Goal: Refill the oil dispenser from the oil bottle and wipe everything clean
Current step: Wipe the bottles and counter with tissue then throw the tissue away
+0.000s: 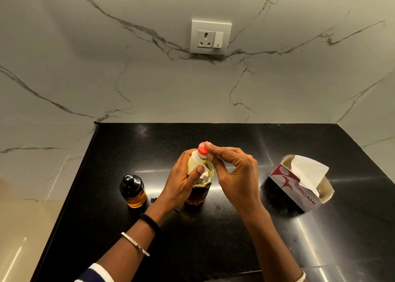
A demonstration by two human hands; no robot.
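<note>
Gripping the upper body of the oil bottle (202, 175), the left hand (182, 182) is holding it upright on the black countertop (235, 239). Fingertips of the right hand (237, 175) are pinching its red cap (202, 148). Left of the bottle, the black-lidded oil dispenser (133, 191) is standing apart; an open Origami tissue box (302, 182) is sitting to the right.

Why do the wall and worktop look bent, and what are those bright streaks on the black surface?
Head view: the wide-angle lens bows the marble wall and the edges of the worktop; the streaks are light glaring off its polished surface, strongest near the tissue box and oil bottle; the left hand, right hand and red cap look sharp.
</note>
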